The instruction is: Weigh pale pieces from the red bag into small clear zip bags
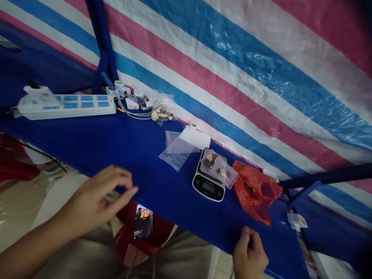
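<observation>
My left hand [106,192] hovers over the table's front edge, its fingers loosely curved and thumb apart, with nothing in it. At the front edge on the right, my right hand [250,254] is curled into a loose fist, and nothing shows in it. Between them, farther back, stands a small digital kitchen scale [208,189]. On its pan lies a clear plastic bag [228,174] with a few brown and pale dried pieces inside; its end overhangs the right side. Touching that end is a crumpled red plastic bag [250,193], nearest to my right hand.
Flat clear zip bags [177,153] and a white box-like item [196,136] lie behind the scale on the blue table [116,135]. A power strip [84,104], a screwdriver [112,83] and a bag of dried pieces [162,113] line the back. Below the edge is a lit phone [142,223].
</observation>
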Demonstrator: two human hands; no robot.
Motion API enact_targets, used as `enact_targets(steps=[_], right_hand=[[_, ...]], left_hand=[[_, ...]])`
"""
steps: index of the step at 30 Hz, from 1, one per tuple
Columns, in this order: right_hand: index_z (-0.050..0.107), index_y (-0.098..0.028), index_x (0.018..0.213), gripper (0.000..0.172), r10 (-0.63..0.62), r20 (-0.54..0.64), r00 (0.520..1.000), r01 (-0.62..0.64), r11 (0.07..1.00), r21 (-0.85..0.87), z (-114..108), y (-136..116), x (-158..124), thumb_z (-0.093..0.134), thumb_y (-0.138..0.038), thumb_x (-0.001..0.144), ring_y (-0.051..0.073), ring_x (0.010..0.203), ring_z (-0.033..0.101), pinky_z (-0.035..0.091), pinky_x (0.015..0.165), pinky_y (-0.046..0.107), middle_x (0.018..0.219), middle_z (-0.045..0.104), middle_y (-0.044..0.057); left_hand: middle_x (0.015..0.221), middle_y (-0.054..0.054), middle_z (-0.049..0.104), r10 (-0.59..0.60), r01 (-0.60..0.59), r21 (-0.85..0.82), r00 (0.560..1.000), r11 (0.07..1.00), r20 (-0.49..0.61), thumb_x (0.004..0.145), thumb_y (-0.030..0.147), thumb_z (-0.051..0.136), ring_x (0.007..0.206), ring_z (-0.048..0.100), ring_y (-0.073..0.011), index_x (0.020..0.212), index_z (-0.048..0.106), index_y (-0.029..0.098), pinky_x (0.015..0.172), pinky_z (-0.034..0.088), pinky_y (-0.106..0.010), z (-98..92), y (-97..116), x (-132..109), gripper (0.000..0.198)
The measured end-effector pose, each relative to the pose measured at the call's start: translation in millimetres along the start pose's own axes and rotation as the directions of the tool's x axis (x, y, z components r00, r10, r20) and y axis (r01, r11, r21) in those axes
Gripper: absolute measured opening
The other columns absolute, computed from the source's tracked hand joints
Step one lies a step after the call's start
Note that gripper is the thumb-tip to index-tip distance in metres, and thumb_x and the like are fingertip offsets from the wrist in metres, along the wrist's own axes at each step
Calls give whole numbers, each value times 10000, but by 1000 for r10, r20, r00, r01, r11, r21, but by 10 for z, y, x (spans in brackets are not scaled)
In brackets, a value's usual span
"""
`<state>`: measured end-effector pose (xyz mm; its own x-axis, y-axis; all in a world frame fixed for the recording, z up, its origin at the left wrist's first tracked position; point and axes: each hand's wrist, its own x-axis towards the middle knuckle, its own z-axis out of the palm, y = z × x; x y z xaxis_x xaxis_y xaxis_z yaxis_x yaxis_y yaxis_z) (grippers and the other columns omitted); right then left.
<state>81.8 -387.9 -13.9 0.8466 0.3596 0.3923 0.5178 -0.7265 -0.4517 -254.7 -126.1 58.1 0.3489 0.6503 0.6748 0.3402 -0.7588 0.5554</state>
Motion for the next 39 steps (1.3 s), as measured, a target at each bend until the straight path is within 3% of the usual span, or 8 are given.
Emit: enact_targets(steps=[6,11,16,22,25,29,34,39], right_hand=[[618,-229,778,481,23,-10,1000,-23,999,-23,-5,7,-26,411,-644,907,215,603,595,385,598,295,625,630,35],[617,-225,775,470,66,-33,997,-67,998,-8,2,1,-50,431,-635,911,201,588,574,383,608,292,601,610,19],[620,-222,759,450,118,-41,992,-119,993,-11,18,18,-49,451,-618,888,211,621,584,384,635,300,627,629,25],[625,-220,805,387,163,-106,981,-165,986,-13,23,-8,-41,485,-576,866,226,677,601,402,666,309,699,658,37],[618,-220,800,382,133,-127,983,-136,991,-10,27,-11,-44,491,-573,874,227,686,602,408,667,308,703,660,41],[621,-219,801,390,89,-111,990,-92,996,-18,23,-3,-44,490,-576,887,231,690,604,409,659,307,704,662,46],[625,-220,799,377,105,-99,990,-108,994,-32,21,-6,-40,491,-564,877,232,683,606,404,664,312,695,654,38],[626,-217,795,377,115,-110,987,-116,993,-4,29,-13,-43,508,-568,868,229,681,610,412,665,308,687,651,35]], left_hand=[[706,22,563,11,-43,-166,982,985,-190,869,279,625,624,498,-110,788,538,217,606,427,-281,1060,-466,1363,134],[713,-2,549,73,-115,-151,964,982,-256,896,276,564,678,493,-135,772,491,213,664,426,-303,1607,-685,1729,157],[695,-3,548,155,-173,-101,974,980,-164,889,278,556,679,503,-146,762,501,214,660,410,-313,1640,-833,1555,153],[745,-9,603,92,-95,-186,995,978,-25,854,358,591,683,546,-149,813,535,208,662,444,-314,1739,-864,1512,166],[930,-60,668,127,-129,-160,992,979,-25,858,367,593,900,610,-210,944,570,202,848,490,-388,1784,-908,1497,187],[1282,-150,606,156,-169,-156,983,973,-92,810,425,658,1209,554,-292,1218,523,188,1038,434,-480,1796,-952,1473,491],[798,-14,641,-157,59,-453,971,890,-183,827,430,657,692,590,-142,988,535,221,623,465,-290,1814,-942,1482,291],[420,69,430,-360,291,-593,933,751,2,972,466,467,342,393,-122,928,579,228,416,296,-276,1825,-972,1494,267]])
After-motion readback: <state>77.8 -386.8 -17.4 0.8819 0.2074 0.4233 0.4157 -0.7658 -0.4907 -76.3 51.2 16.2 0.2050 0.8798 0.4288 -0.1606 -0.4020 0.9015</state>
